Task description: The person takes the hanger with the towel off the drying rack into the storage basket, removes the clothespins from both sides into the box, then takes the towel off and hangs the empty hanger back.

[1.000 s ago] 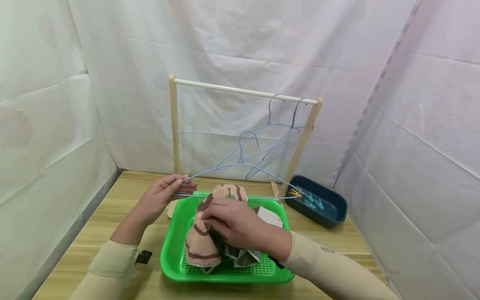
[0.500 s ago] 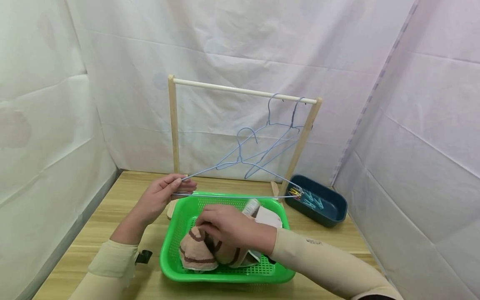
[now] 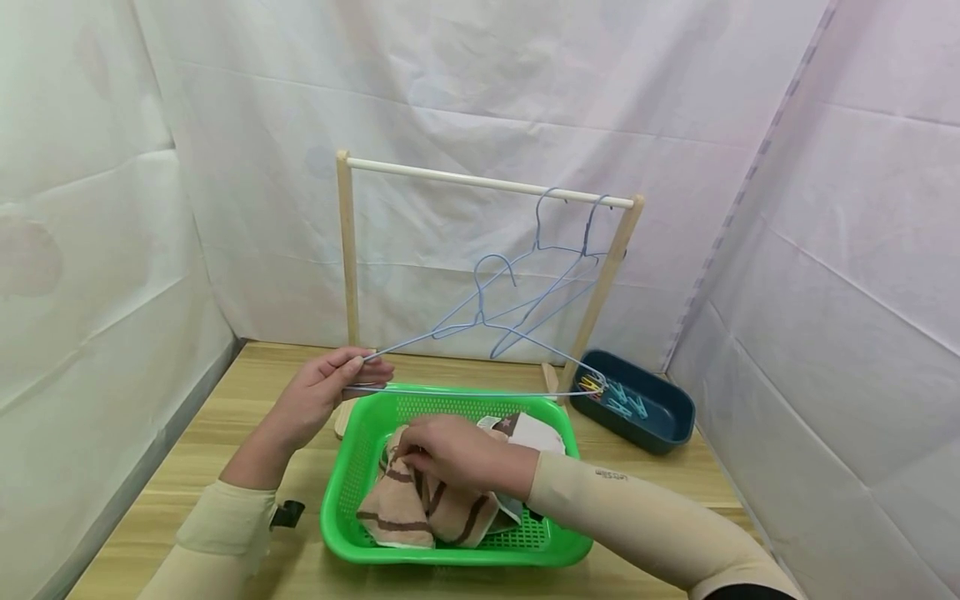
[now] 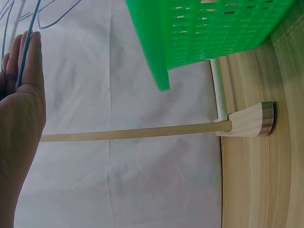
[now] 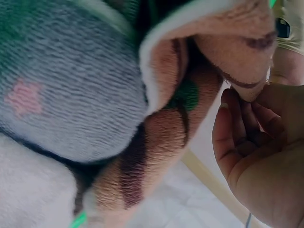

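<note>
In the head view my left hand (image 3: 315, 396) holds the left corner of a blue wire hanger (image 3: 480, 318), thumb on top. The hanger is level above the back of a green plastic basket (image 3: 330, 500), its hook upward. My right hand (image 3: 465, 454) pinches a brown-striped tan towel (image 3: 397, 508) over the basket, and the towel hangs down in folds. In the right wrist view, fingertips and thumb grip a corner of that towel, which has a green patch. Beside it lie a grey cloth with a pink star (image 5: 23, 97) and a white cloth (image 3: 538, 433).
Behind the basket stands a wooden rack with a white rod (image 3: 480, 179). Two blue hangers (image 3: 537, 237) hang at its right end. A dark blue bin (image 3: 663, 421) with several clothespins (image 3: 618, 406) is at the right. All stands on a wood-grain table (image 3: 187, 450).
The towel's upper part, in front of the hanger's bottom bar a second ago, has dropped into the basket. My right hand shifted slightly left, still pinching the towel. Left hand and hanger barely moved.
</note>
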A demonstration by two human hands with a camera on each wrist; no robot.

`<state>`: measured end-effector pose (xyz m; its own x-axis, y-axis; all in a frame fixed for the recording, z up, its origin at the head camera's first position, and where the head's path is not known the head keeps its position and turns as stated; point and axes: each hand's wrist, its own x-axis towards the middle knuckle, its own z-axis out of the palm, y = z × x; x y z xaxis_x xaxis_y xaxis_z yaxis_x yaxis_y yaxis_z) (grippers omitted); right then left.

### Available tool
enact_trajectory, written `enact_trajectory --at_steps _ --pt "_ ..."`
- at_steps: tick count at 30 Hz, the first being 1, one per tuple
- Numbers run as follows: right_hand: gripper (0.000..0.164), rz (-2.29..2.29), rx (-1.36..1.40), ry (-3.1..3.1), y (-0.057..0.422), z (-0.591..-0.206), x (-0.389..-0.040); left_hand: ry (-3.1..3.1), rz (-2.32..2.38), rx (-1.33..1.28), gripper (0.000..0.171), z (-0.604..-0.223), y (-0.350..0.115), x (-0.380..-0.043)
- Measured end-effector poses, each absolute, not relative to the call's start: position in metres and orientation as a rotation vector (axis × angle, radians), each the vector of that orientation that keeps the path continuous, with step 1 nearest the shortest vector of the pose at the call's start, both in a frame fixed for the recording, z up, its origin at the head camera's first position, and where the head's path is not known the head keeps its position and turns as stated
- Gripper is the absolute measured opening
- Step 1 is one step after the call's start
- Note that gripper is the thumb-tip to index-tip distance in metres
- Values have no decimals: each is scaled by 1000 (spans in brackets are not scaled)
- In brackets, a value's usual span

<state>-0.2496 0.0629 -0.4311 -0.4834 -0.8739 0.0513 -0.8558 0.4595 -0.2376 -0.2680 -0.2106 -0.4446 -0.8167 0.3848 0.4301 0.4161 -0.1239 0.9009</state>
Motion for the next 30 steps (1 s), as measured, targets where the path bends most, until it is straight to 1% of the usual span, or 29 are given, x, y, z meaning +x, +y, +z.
enact_trajectory --at_steps 15,24,30 --pt "10 -242 -1469 2613 60 -462 -258 -2034 -2156 -965 37 -445 -211 -266" --pt "12 -270 -1417 2588 61 -463 -257 -2025 -2155 -980 39 -444 -213 -264" --pt "18 -364 -1438 2544 67 -452 -257 -2040 -2136 -968 40 -441 -216 -262"
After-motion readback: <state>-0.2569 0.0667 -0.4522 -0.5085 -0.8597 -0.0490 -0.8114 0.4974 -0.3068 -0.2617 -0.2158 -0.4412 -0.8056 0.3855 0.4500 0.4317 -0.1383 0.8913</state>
